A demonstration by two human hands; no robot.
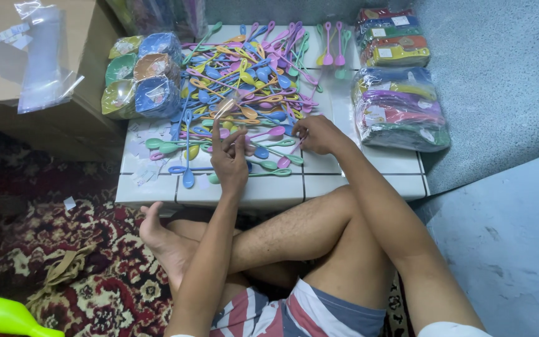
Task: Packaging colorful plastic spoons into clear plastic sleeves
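Observation:
A big heap of colourful plastic spoons [244,75] in pink, blue, green and orange lies on a white tiled slab [344,181]. My left hand [229,156] is raised over the near edge of the heap, pinching a small clear plastic bag [224,109] with a few spoon handles at its fingers. My right hand [316,134] rests on the spoons at the right side of the heap, fingers curled on a pink spoon [291,150]. I sit cross-legged in front of the slab.
Wrapped stacks of bowls [141,75] stand at the slab's left. Bagged packs of coloured goods [397,106] lie at its right and far right corner. A cardboard box [32,68] with clear bags is at left. Patterned carpet and a green plastic piece [7,317] lie below.

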